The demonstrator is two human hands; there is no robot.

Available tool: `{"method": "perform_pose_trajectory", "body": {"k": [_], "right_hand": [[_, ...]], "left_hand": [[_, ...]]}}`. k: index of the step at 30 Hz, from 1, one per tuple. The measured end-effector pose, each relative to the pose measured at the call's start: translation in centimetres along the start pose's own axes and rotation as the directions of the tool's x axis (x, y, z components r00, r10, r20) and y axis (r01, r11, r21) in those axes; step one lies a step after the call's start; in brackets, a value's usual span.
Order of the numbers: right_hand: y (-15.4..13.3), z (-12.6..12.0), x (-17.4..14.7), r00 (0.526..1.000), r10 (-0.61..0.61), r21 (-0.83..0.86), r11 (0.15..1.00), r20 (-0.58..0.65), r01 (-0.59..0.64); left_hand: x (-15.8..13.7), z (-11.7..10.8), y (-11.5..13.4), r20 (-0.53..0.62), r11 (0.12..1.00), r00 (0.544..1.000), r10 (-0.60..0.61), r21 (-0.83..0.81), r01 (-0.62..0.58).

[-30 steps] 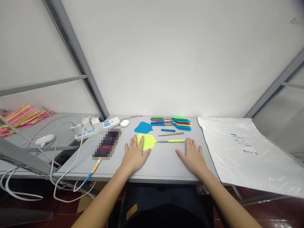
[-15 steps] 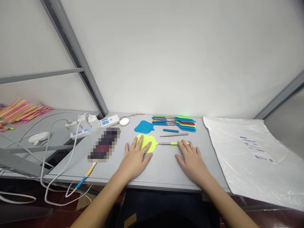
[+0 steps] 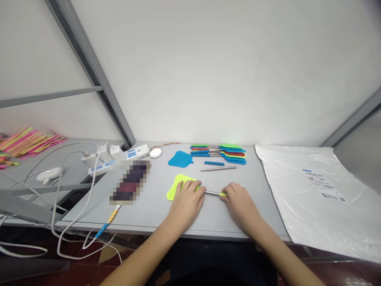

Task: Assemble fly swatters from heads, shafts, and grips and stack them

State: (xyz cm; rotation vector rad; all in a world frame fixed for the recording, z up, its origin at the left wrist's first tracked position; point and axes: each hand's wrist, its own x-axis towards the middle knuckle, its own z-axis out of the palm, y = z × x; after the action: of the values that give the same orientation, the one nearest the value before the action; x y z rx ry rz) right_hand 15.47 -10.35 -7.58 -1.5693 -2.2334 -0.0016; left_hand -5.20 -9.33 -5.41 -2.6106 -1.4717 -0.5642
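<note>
We have the grey counter point(image 3: 143, 216) beneath the lime swatter point(image 3: 174, 190). To the swatter's right lies a labelled white plastic bag point(image 3: 312, 226); whether it contains anything, we cannot tell. Beyond the swatter we see a pile of coloured swatters point(image 3: 218, 154). At the lime swatter itself, our right hand point(image 3: 240, 203) has its fingers gripping the handle; our left hand's point(image 3: 188, 200) fingers, partly hidden, seem closed around the neck. Just beyond lie a blue swatter head point(image 3: 180, 159), a metal rod point(image 3: 218, 169) and a blue sleeve point(image 3: 214, 163).
</note>
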Motion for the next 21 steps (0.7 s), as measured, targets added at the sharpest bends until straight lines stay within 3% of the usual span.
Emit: {"method": "perform_pose_trajectory", "body": {"k": [8, 15, 21], "right_hand": [[0.0, 0.1, -0.3, 0.999, 0.016, -0.005, 1.000, -0.032, -0.016], [-0.5, -0.4, -0.3, 0.998, -0.002, 0.025, 1.000, 0.062, 0.000], [-0.8, -0.9, -0.3, 0.993, 0.033, 0.058, 0.997, 0.115, -0.040]], "left_hand": [[-0.1, -0.1, 0.5, -0.077, 0.994, 0.997, -0.019, 0.105, 0.027], [-1.0, -1.4, -1.0, -0.068, 0.997, 0.997, -0.046, 0.060, 0.050], [-1.0, -1.2, -1.5, -0.045, 0.997, 0.998, -0.052, 0.047, 0.054]]}}
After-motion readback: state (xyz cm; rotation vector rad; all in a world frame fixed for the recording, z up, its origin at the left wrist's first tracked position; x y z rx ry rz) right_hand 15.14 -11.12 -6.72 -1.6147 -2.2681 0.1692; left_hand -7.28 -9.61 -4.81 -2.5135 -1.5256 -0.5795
